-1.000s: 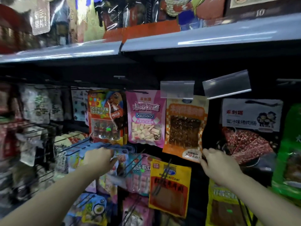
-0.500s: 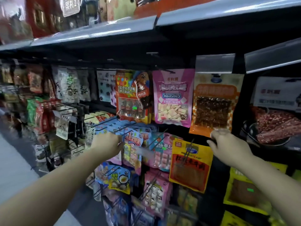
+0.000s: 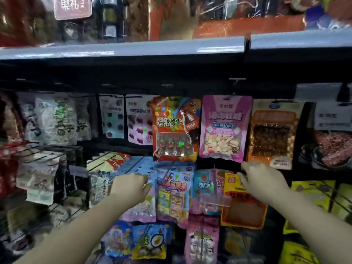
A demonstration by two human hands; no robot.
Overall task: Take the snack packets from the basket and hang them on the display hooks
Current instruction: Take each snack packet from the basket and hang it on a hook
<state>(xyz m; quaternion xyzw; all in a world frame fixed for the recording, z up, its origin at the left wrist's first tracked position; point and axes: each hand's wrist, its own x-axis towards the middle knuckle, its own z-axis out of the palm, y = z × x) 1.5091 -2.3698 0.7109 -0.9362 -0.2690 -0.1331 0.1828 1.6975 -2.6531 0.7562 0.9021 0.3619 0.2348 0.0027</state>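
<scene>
Snack packets hang in rows on display hooks. My left hand (image 3: 129,187) reaches in at centre left, its fingers curled over the top of a blue and pink snack packet (image 3: 142,210) at the front of a hook. My right hand (image 3: 261,180) is at centre right with curled fingers right at the top edge of a yellow packet (image 3: 242,210) with an orange panel. Blur hides whether those fingers pinch it. No basket is in view.
Above hang a red chocolate packet (image 3: 176,128), a pink Squashies packet (image 3: 224,128) and an orange packet (image 3: 273,134). A grey shelf edge (image 3: 122,51) runs overhead. Wire hooks (image 3: 38,153) with more packets jut out at the left.
The view has swung, so the rack now sits more centred. My right hand has moved left and down from the orange packet's bottom edge to the yellow packet's top. My left hand stays on the blue packets.
</scene>
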